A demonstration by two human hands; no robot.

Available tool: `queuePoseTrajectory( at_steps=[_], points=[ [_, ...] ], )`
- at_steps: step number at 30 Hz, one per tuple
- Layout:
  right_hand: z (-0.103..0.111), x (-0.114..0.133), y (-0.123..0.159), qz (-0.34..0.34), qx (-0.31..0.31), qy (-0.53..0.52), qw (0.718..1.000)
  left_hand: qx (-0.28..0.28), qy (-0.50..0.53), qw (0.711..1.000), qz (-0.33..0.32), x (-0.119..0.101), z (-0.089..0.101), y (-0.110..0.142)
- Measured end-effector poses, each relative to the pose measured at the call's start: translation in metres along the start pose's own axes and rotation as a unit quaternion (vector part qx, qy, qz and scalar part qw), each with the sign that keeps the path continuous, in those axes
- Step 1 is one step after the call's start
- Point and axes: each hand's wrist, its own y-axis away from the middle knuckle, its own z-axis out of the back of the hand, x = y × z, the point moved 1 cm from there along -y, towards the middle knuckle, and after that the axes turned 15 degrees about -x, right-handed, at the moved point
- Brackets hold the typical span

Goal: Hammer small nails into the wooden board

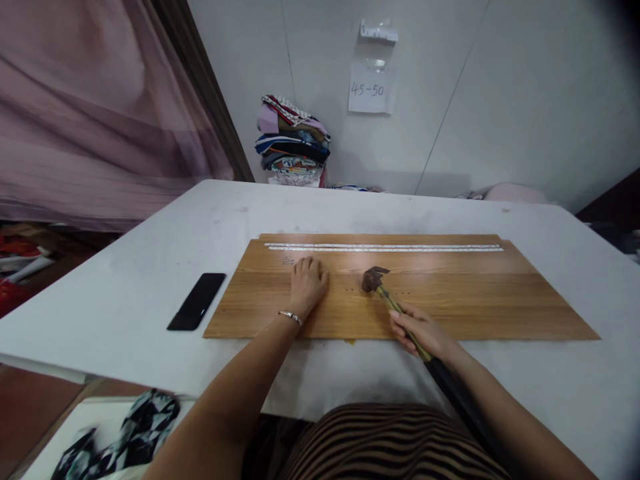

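Observation:
A long wooden board [475, 300] lies on the white table [150, 267]. My right hand [423, 331] grips the handle of a claw hammer [376, 280], whose dark head rests on the board near a row of tiny nail marks. On the board's left part, my left hand [307, 285] lies palm down with its fingers curled and together, a bracelet on the wrist. A few small nails [287, 261] lie just beyond its fingertips. Whether my left hand holds anything is hidden.
A white measuring strip [385, 248] runs along the board's far edge. A black phone [197, 301] lies left of the board. Folded clothes [293, 140] are stacked against the wall beyond the table, under a paper note. A pink curtain hangs at left.

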Motion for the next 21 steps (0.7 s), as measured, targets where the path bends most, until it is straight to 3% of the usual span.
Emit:
queuePoseTrajectory(
  at_steps=[8,13,17,21],
  points=[
    [0.001,0.004,-0.004,0.011,-0.003,-0.012,1.000,-0.002,0.025,1.000,0.015,0.000,0.000,0.001],
    [0.008,0.021,-0.013,0.040,-0.044,-0.057,0.997,-0.014,0.118,0.991,0.064,0.005,0.004,-0.005],
    [0.012,0.044,-0.026,0.088,-0.104,-0.081,0.987,-0.040,0.230,0.962,0.138,-0.001,0.014,-0.005],
    [-0.004,0.058,-0.042,0.178,-0.202,-0.080,0.960,0.014,0.390,0.901,0.189,-0.044,0.038,-0.006]
  ],
)
